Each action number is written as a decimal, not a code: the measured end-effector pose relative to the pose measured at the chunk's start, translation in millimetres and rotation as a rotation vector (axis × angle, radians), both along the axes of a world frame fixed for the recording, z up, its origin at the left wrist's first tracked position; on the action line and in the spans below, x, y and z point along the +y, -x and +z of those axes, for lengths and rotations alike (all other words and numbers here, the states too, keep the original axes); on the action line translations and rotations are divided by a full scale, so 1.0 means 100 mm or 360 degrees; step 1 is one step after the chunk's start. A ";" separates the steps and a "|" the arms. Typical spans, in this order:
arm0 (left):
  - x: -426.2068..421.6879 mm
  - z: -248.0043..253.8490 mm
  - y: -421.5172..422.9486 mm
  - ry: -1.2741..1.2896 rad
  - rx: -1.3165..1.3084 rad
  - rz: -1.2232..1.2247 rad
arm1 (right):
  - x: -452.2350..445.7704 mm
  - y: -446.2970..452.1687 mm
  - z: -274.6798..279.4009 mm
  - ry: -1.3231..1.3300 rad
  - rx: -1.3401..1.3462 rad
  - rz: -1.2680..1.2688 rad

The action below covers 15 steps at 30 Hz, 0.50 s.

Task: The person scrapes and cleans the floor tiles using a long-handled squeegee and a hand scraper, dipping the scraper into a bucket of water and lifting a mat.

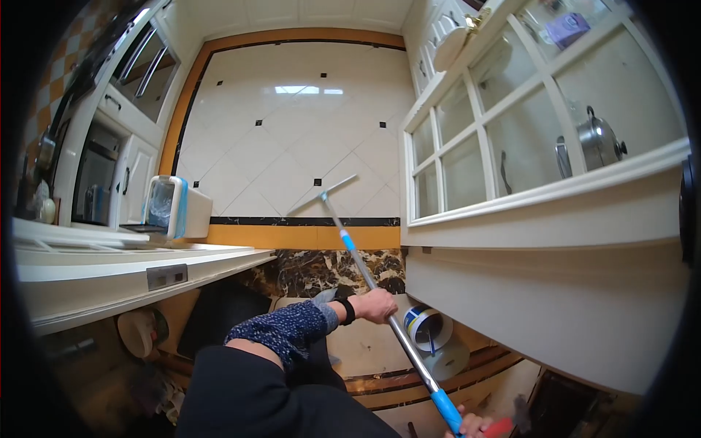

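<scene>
A long floor squeegee [372, 281] with a silver pole and blue grips runs from the lower right up to the tiled floor. Its thin crossbar head [345, 184] lies on the pale tiles just past the dark stone threshold. My left hand [377, 305], with a black band at the wrist, is wrapped round the middle of the pole. Lower down, my right hand [471, 425] closes on the blue end grip, partly cut off by the frame's bottom edge. Something red [499, 428] shows beside it, too blurred to name.
A bucket [425, 325] stands right of the pole by the white glazed door [511, 175]. Left of the doorway is a white bin [191, 215] with a bag in it. Cabinets with an oven [146, 69] line the left wall. A marble threshold [328, 270] crosses the doorway.
</scene>
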<state>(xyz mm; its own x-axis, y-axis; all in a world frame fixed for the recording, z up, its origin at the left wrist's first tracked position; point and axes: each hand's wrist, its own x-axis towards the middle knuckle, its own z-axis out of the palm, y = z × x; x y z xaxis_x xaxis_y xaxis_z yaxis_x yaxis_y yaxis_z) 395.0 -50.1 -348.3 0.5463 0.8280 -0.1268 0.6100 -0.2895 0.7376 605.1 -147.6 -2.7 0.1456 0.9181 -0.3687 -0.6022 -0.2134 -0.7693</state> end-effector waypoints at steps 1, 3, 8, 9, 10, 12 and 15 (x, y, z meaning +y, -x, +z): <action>-0.03 0.07 -0.04 -0.0053 -0.0004 -0.0005 | -0.04 -0.05 0.03 -0.0108 -0.0082 -0.0070; -0.10 0.07 0.02 -0.0223 -0.0041 0.0160 | 0.03 -0.12 -0.07 -0.0280 -0.0047 0.0037; -0.09 -0.29 0.98 -0.0638 -0.0080 0.1228 | 0.44 0.43 -1.13 -0.0440 -0.0439 0.0360; -0.10 -0.33 1.22 -0.0644 0.0070 0.1454 | 0.54 0.63 -1.24 -0.0290 -0.0533 0.0612; -0.13 -0.42 1.43 -0.0710 0.0174 0.1609 | 0.62 0.85 -1.37 -0.0136 -0.0625 0.0865; -0.14 -0.70 1.85 -0.0647 0.0182 0.1899 | 0.74 1.31 -1.86 -0.0456 0.0054 0.1030; 0.04 -0.99 2.47 -0.0568 0.0128 0.2026 | 0.98 1.88 -2.09 -0.0549 0.0067 0.1140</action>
